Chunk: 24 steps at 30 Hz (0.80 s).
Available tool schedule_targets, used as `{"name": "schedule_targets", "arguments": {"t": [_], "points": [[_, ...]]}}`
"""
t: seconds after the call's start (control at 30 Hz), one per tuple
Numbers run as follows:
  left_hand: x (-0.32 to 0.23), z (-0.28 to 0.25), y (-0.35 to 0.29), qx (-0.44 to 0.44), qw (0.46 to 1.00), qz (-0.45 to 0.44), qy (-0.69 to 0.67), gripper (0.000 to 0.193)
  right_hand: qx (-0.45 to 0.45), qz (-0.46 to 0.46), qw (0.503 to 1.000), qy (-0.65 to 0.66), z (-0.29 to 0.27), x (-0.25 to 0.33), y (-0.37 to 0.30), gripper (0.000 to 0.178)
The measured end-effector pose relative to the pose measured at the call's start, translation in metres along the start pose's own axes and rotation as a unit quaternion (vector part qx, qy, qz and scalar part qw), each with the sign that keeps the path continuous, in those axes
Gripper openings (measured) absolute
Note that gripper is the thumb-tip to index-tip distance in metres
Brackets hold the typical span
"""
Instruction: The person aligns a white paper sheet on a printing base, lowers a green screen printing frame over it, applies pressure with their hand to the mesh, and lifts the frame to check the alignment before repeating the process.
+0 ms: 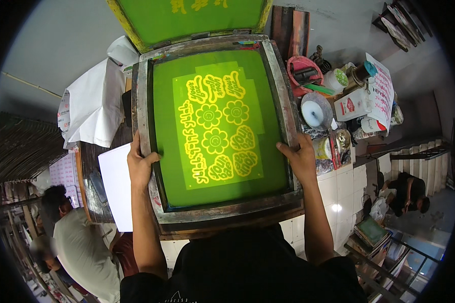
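Observation:
A silk screen (274, 166) with green mesh in a worn, stained frame lies in front of me. Yellow stencil shapes of flowers, rounded blobs and lettering show in its middle. My left hand (140, 162) is closed round the frame's left side, its thumb over the inner edge. On the opposite side my right hand (300, 157) grips the frame the same way, thumb on top. The fingers under both sides are mostly hidden. What lies beneath the mesh cannot be made out.
Beyond it, a second green screen (192, 25) stands raised. White sheets (97, 103) lie at left. At right are a pink basket (294, 65), a bowl with white contents (314, 112), jars and a carton (353, 105). People (81, 240) sit lower left; another (409, 194) is far right.

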<state>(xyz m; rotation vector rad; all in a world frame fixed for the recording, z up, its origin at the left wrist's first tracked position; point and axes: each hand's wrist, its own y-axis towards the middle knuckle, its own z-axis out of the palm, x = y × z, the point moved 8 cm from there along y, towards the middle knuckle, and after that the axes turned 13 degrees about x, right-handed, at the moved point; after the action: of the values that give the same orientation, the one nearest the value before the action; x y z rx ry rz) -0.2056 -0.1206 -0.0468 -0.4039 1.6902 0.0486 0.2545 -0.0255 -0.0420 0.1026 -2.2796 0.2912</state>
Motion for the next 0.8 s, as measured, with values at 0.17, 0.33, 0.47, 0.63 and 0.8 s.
{"name": "schedule_targets", "arguments": {"t": [0.17, 0.33, 0.47, 0.63, 0.8], "points": [[-0.003, 0.000, -0.002, 0.001, 1.000, -0.009, 0.010, 0.096, 0.009, 0.006, 1.000, 0.016, -0.001, 0.005, -0.002, 0.041], [-0.003, 0.003, -0.001, 0.010, 1.000, -0.001, -0.008, 0.094, -0.003, -0.015, 1.000, 0.019, 0.000, -0.001, 0.001, 0.041], [0.002, 0.000, -0.001, 0.006, 1.000, 0.004, -0.013, 0.093, 0.001, -0.014, 1.000, 0.025, -0.001, 0.004, 0.000, 0.038], [0.014, -0.006, 0.003, 0.003, 1.000, 0.014, 0.016, 0.094, 0.013, -0.005, 0.999, 0.035, 0.000, 0.004, 0.000, 0.038], [0.016, -0.009, 0.004, 0.000, 1.000, 0.008, 0.010, 0.095, 0.020, 0.007, 0.999, 0.040, 0.001, 0.007, 0.000, 0.040]]}}
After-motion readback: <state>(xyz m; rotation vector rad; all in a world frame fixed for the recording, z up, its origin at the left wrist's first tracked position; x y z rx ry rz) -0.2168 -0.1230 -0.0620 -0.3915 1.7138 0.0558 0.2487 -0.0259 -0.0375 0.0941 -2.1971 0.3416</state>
